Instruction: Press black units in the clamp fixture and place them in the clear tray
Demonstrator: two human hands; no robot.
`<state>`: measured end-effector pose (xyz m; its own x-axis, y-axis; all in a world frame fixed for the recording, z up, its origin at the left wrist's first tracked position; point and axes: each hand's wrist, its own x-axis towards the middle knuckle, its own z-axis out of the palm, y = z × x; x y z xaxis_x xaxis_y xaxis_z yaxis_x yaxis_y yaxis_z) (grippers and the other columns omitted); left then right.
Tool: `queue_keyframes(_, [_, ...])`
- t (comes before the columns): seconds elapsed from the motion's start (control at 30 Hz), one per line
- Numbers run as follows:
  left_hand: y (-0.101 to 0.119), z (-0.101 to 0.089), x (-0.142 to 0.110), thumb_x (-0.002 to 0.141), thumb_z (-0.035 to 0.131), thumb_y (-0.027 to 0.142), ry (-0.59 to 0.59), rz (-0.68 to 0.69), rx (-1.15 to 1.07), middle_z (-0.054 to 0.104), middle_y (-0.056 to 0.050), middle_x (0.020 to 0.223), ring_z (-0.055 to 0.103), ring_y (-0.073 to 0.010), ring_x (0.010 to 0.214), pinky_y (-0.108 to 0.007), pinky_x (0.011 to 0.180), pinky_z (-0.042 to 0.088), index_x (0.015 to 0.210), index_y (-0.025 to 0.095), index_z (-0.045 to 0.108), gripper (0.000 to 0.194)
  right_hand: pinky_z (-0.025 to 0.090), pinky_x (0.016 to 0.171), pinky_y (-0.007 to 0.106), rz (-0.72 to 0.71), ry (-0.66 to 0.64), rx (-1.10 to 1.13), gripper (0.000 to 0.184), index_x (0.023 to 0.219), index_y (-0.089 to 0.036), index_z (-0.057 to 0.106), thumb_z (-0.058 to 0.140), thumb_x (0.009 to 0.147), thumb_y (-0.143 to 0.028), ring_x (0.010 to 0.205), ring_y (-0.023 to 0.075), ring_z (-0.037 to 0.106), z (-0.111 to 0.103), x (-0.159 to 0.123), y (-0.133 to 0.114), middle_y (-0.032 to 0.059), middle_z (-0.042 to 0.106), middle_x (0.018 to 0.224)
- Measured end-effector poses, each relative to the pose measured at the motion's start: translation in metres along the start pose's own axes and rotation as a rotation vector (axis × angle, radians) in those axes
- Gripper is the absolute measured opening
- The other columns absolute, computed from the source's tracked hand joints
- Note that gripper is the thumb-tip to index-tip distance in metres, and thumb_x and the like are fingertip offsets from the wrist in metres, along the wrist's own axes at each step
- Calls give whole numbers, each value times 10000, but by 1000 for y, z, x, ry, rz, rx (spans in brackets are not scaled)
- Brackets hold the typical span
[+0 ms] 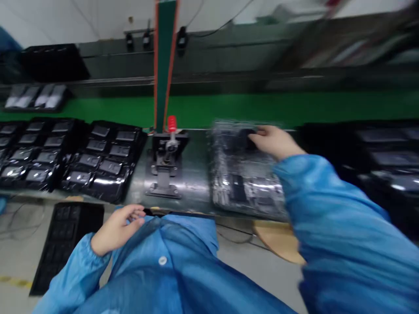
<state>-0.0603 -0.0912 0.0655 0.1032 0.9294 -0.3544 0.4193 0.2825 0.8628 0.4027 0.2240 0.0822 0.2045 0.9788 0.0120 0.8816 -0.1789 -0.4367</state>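
Note:
My right hand (pixel 276 141) reaches over a clear plastic tray (pixel 225 174), its fingers closed on a small flat black part (pixel 248 139) at the tray's far side. Motion blurs that part, so I cannot tell whether it touches the tray. Other dark pieces lie in the same tray. My left hand (pixel 121 229) is at the bench's front edge near my body, fingers loosely curled and thumb apart, with nothing in it. Between the hands stands a metal toggle clamp fixture (pixel 165 165) with a red-tipped handle (pixel 172 124).
Black trays holding dark rectangular parts (pixel 101 159) line the left; another black tray (pixel 389 152) is at right. Behind runs a green belt (pixel 203 109). A tray with pale pieces (pixel 36 97) sits at back left. Below are a leaning black tray (pixel 65 240) and a wooden stool (pixel 279 240).

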Motion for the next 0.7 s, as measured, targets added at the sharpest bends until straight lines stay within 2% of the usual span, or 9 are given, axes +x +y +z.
queue_keyframes(0.07, [10,-20,2,931,707,447,2,41,66,824,-111,1174,782,-261,1057,-413,965,636,1262,209,734,408,461,941,399,71,-48,-81,654,1519,-14,589,646,1019,-432,1131,284,686,8,-10,5,309,686,1382])
queue_keyframes(0.17, [13,-55,6,967,677,421,106,86,199,830,-83,1104,786,-234,994,-368,909,643,1201,213,747,321,475,995,416,0,99,-100,632,1509,-55,609,667,985,-405,1217,320,667,16,-40,8,298,674,1417])
queue_keyframes(0.27, [9,-93,22,987,640,370,266,163,445,819,-77,1076,779,-238,958,-390,910,642,1168,212,752,265,520,956,420,-35,228,4,551,1373,-110,719,667,902,-392,1054,304,719,21,-85,5,236,751,1271])
queue_keyframes(0.37, [2,-129,51,973,599,263,348,286,767,795,-106,1184,747,-281,1109,-463,1052,600,1196,195,746,275,556,910,430,-105,187,123,468,1191,-197,792,629,844,-465,957,297,748,27,-132,2,163,798,1130])
queue_keyframes(0.43, [-2,-147,74,947,595,212,297,361,934,768,-129,1282,703,-307,1226,-491,1131,557,1247,176,733,332,575,921,444,-183,119,191,425,1088,-239,803,612,840,-526,1004,315,764,33,-160,3,129,815,1100])
queue_keyframes(0.53, [-3,-166,101,905,624,198,149,400,1080,729,-149,1381,662,-320,1307,-494,1178,525,1328,153,704,433,601,932,468,-276,49,246,380,1014,-270,804,623,866,-570,1011,333,782,42,-195,7,104,829,1065])
queue_keyframes(0.7, [3,-176,121,867,651,219,-9,400,1163,697,-123,1471,644,-300,1362,-447,1198,506,1450,172,643,585,638,868,441,-415,34,243,234,1023,-312,792,641,958,-479,953,303,800,51,-238,12,70,833,1033])
